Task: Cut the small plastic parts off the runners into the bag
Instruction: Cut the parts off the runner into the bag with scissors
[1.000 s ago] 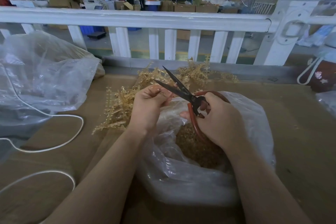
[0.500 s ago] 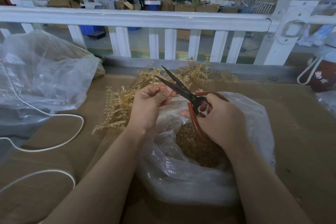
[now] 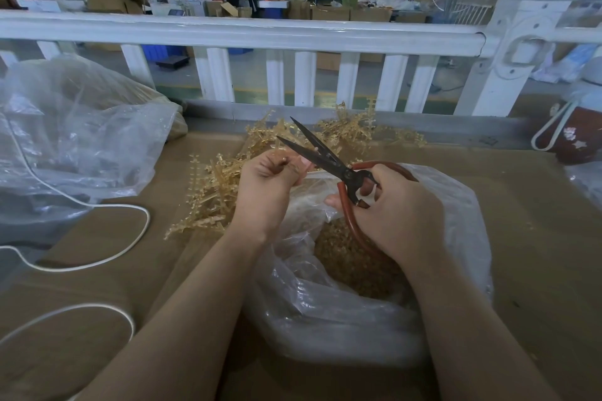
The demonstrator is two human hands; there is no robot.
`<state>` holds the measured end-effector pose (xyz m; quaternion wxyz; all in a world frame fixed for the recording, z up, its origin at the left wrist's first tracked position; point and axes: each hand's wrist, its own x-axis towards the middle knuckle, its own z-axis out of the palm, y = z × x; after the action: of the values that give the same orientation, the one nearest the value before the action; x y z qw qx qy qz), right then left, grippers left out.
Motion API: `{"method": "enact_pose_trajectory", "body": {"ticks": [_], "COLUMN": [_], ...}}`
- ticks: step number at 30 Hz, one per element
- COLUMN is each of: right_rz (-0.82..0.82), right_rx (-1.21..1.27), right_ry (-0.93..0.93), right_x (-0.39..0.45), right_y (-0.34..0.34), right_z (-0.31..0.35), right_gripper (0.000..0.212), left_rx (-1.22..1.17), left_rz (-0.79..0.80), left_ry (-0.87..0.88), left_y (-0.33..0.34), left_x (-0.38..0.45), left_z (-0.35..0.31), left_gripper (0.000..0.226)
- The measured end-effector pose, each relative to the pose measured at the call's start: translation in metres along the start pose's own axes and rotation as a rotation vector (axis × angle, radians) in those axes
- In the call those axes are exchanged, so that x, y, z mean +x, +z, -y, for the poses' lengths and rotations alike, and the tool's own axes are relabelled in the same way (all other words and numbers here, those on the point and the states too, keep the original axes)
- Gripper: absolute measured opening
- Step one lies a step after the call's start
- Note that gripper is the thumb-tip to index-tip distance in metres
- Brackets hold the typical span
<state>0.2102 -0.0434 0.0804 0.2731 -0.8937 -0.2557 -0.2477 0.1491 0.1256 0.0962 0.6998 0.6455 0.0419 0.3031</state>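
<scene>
left hand (image 3: 265, 185) pinches runner | right hand (image 3: 395, 205) grips scissors (image 3: 321, 156), blades apart

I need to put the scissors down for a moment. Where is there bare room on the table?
Bare brown tabletop lies right of the open bag, below the dark red flask. Another patch lies at the near left, crossed by the white cord. It is crowded behind the bag, under the runner pile, and far left, under the big plastic bag.
</scene>
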Motion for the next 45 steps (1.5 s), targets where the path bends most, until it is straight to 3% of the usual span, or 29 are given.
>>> {"method": "enact_pose_trajectory", "body": {"ticks": [6,19,25,28,30,33,39,45], "right_rz": [-0.042,-0.076,-0.096,-0.066,-0.011,0.075,0.159,0.174], "right_rx": [-0.042,0.052,0.175,0.305,0.412,0.528,0.642,0.604], "right_ry": [0.002,-0.03,-0.04,0.015,0.094,0.138,0.153,0.139], "right_x": [-0.0007,-0.0015,-0.0018,-0.0005,0.0019,0.0049,0.0069,0.0074], "right_y": [0.0018,0.0008,0.0044,0.0053,0.0042,0.0046,0.0062,0.0055], "right_z": [-0.0014,0.0039,0.0034,0.0042,0.0057,0.0035,-0.0003,-0.0009], "right_gripper": [0.054,0.064,0.052,0.043,0.035,0.011,0.016,0.017], "left_rx": [-0.004,-0.149,-0.155,-0.101,-0.072,-0.048,-0.036,-0.043], "left_rz": [0.02,0.068,0.042,0.086,0.142,0.191,0.208,0.194], "left_ry": [-0.016,-0.084,-0.237,-0.324,-0.343,-0.359,-0.364,-0.301], "left_y": [-0.0002,-0.0002,-0.0022,-0.0017,0.0,0.004,0.0052,0.0038], "left_x": [-0.0013,-0.0017,-0.0001,-0.0007,-0.0023,-0.0044,-0.0056,-0.005], "left_z": [-0.0022,-0.0046,-0.0012,0.0006,0.001,-0.0001,-0.0001,-0.0019], "left_gripper": [0.017,0.021,0.009,0.006,0.018,0.002,0.003,0.01]}}
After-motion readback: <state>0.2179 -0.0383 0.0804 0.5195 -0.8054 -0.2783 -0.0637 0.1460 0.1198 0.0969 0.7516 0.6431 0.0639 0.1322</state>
